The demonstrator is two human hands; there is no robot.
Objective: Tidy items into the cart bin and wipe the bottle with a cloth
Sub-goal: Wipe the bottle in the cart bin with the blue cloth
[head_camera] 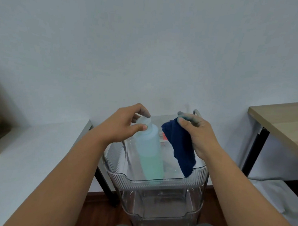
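While left hand (122, 125) grips bottle (149, 148), cloth (179, 146) hangs beside, over bin (157, 181)

Pale wall (149, 42), wooden desk (285, 120)

You have one view only, from the camera on your head, so no second view overlaps it. It faces forward and slightly down toward a pale wall (149, 42), which fills the upper half. Your forearms enter from the bottom corners and meet near the middle, close to the lens. The clear cart bin (157, 181) sits just below centre, seen from above. The wide angle bends a white counter (27, 157) at left and a wooden counter (285, 122) at right.
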